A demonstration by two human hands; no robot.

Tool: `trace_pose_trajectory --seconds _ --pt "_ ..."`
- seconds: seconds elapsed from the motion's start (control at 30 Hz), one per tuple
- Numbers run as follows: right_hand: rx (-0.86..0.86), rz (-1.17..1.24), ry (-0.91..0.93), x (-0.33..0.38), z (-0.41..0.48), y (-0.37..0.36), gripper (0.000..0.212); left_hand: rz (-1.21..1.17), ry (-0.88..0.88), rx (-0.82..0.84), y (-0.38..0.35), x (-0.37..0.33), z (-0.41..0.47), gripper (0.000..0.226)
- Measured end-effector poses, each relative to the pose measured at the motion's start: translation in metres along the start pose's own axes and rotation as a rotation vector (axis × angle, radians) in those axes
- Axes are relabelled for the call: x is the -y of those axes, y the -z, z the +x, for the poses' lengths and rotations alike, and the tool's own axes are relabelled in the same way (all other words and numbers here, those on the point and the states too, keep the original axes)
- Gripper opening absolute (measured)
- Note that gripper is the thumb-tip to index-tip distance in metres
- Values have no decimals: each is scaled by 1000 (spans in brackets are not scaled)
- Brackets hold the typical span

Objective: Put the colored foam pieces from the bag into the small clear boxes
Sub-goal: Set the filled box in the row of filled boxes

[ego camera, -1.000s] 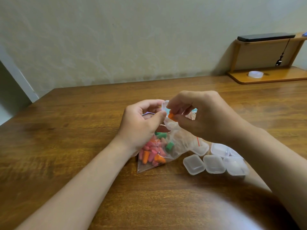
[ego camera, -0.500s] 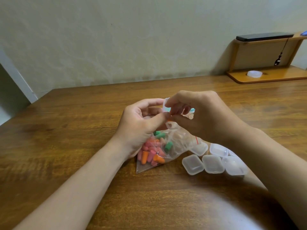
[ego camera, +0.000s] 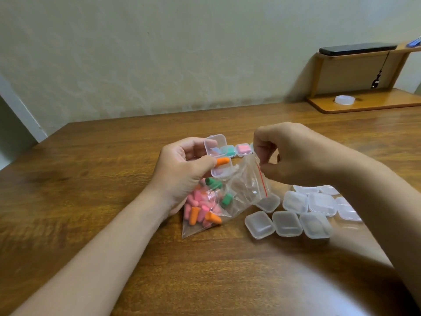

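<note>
**Head view: orange piece at the open box, bag pinched at its mouth**

My left grip point(ego camera: 182, 172) is curled round a small open box point(ego camera: 216, 145) with its lid tipped up, and the thumb tip presses one end of an orange foam piece point(ego camera: 222, 161) that lies across the box between lid and base. My right grip point(ego camera: 293, 153) pinches the top edge of the bag point(ego camera: 243, 188) by its red strip and holds that end up off the worktop point(ego camera: 91, 179). The bag's lower end lies on the wood below my left wrist, with pink, orange and green foam pieces point(ego camera: 200, 207) heaped inside. Closed empty boxes point(ego camera: 287, 223) sit bunched just right of the bag, some under my right forearm. Beyond both grips there's a row of filled boxes point(ego camera: 243, 149), green and pink. Far right is a wooden shelf point(ego camera: 364, 104) with a dark phone point(ego camera: 357, 49) on top.
</note>
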State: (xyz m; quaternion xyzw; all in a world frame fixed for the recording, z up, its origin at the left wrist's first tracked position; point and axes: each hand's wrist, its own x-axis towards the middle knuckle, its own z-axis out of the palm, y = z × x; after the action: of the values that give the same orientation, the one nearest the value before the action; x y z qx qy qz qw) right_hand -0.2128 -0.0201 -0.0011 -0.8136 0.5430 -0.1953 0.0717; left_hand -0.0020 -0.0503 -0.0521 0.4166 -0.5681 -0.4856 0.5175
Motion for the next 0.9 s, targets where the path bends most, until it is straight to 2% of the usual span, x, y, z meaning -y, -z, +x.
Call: trace_pose_trajectory --seconds 0.17,0.3,0.33,0.4,0.5,0.63,0.77,0.83,0.9 --pt "47 53 79 2 -2 -4 13 -15 6 -4 0 2 1 26" --pt "80 127 145 8 -1 -11 61 -24 13 -10 -2 5 3 24" --pt "97 130 149 10 -1 -12 69 -30 17 -10 -2 6 3 24" --pt "94 129 157 12 -1 -14 73 -32 16 -1 -1 5 3 23" --pt "65 150 157 14 -1 -16 69 -14 13 1 -2 5 2 22" --pt "123 218 153 13 0 -18 62 22 3 -23 -2 5 2 21" --pt "197 233 207 10 1 -24 7 28 -13 -70 -4 6 2 23" --pt "223 220 191 11 2 -29 2 42 -23 -95 -5 7 2 21" --pt "245 241 203 16 2 -33 21 70 -41 -113 -6 8 2 23"
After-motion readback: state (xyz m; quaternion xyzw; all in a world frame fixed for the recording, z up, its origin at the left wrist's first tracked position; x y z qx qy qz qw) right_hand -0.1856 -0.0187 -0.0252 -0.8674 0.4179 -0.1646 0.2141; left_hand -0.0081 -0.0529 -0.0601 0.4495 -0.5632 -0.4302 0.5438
